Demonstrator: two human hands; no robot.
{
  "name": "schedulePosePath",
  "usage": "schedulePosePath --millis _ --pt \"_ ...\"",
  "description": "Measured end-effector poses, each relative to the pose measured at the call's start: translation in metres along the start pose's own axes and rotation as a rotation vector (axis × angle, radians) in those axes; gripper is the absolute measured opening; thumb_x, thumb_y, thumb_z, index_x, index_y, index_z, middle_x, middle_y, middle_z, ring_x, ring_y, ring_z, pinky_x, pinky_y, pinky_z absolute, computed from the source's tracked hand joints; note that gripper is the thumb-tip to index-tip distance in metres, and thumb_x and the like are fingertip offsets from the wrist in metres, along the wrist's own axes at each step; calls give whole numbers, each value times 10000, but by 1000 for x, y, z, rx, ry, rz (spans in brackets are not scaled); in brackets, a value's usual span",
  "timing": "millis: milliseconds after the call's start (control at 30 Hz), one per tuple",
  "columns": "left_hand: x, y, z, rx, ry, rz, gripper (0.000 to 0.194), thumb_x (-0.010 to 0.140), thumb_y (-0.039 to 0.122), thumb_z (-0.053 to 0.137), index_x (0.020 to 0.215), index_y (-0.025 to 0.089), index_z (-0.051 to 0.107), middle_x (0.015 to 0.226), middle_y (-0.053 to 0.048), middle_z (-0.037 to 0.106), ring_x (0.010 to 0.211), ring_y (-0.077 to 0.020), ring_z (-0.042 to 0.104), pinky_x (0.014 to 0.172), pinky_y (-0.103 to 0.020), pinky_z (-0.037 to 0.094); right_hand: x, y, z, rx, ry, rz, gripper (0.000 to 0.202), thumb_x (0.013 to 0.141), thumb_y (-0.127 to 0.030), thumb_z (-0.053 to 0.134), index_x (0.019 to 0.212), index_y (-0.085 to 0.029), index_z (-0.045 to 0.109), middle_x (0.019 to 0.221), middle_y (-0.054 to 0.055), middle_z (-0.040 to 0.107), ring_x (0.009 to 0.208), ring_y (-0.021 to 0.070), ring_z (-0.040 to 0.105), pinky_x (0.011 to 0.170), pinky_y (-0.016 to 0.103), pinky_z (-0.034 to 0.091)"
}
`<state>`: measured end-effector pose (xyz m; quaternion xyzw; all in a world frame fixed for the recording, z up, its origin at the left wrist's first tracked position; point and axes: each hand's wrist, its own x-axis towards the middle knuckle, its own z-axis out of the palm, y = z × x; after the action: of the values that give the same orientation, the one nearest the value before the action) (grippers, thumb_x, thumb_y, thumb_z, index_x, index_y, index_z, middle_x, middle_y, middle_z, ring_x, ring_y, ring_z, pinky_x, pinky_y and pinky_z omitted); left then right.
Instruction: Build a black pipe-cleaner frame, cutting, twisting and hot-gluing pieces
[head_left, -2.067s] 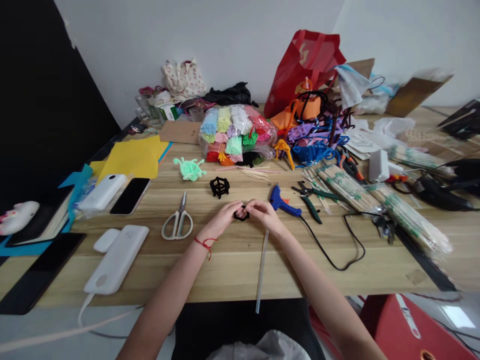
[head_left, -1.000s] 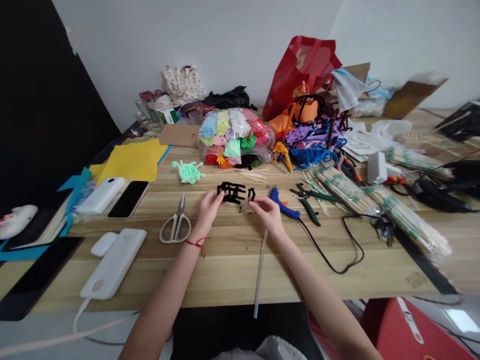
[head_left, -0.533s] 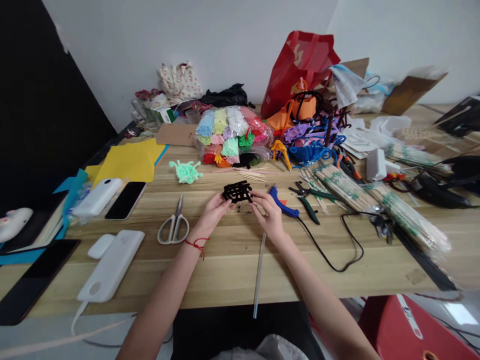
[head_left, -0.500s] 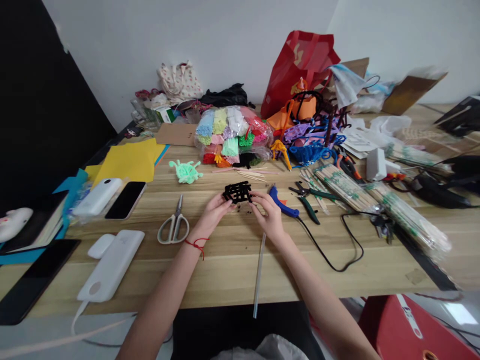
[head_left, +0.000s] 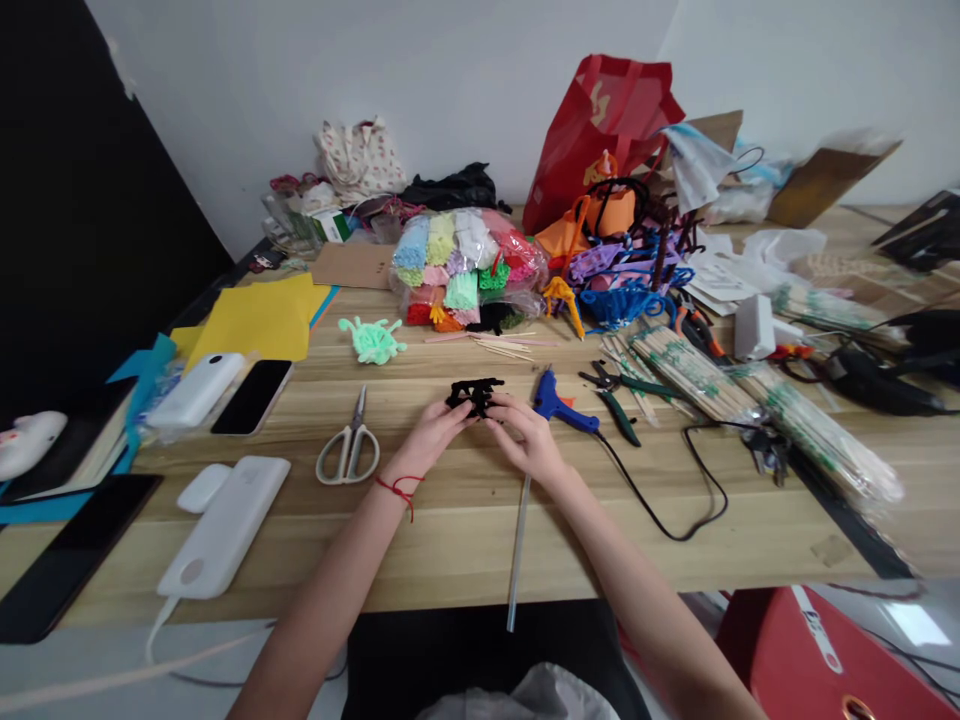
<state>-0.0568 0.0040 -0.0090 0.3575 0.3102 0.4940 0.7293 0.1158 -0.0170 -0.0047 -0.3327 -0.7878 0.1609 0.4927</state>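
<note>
Between my hands, low over the middle of the table, is a small black fuzzy lattice (head_left: 477, 391) that looks bent from pipe cleaners. My left hand (head_left: 429, 437) grips its left side with closed fingers, and a red cord circles that wrist. On the right side, my right hand (head_left: 529, 437) pinches the piece between thumb and fingers. Just beyond my right fingers lies a blue glue gun (head_left: 562, 402) with a black cable. A clear glue stick (head_left: 519, 555) lies under my right wrist and juts past the table's front edge.
White-handled scissors (head_left: 349, 445) lie left of my hands, with a mint-green fuzzy figure (head_left: 373, 341) behind them. Green-handled pliers (head_left: 619, 400) and packs of wooden sticks (head_left: 694, 375) are at right. A bag of coloured pipe cleaners (head_left: 465, 265) stands at the back. Phones and power banks (head_left: 225, 530) occupy the left.
The black lattice has tipped flatter and come slightly nearer to me. My right hand has shifted a little left and toward me, showing more of the glue gun.
</note>
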Motion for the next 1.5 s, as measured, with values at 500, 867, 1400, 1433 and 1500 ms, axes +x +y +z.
schedulePosePath --millis 500,867,1400,1433,1500 --pt "-1 3 7 -237 3 -67 273 794 299 637 1014 137 632 1116 -116 634 1138 -272 525 1005 -499 390 7 -3 -10 -58 64 1 161 880 -185 483 1014 -236 556 1044 92 654 1009 227 604 884 430 469" --pt "0 5 6 -254 14 -105 180 804 239 584 923 114 634 1053 -128 639 1188 -262 479 1047 -449 352 10 -2 -15 -143 -124 -93 171 866 -167 435 986 -228 540 1024 97 637 1008 237 573 901 456 448" --pt "0 4 7 -167 -52 -51 197 785 254 583 935 137 632 1047 -105 643 1183 -270 482 1034 -458 342 10 -2 -18 -142 -149 -126 211 824 -157 440 998 -225 539 1013 96 635 995 246 568 880 459 451" --pt "0 4 7 -160 -58 -36 193 776 252 595 924 135 636 1051 -104 644 1183 -272 481 1034 -455 341 10 -3 -18 -143 -149 -122 207 828 -156 437 997 -223 536 1015 98 631 990 244 567 877 455 451" --pt "1 4 7 -151 -60 -19 196 757 256 620 900 124 644 1061 -109 643 1178 -281 482 1031 -450 341 10 -3 -17 -140 -150 -114 203 838 -158 429 1000 -223 534 1023 98 626 988 239 561 873 448 449"
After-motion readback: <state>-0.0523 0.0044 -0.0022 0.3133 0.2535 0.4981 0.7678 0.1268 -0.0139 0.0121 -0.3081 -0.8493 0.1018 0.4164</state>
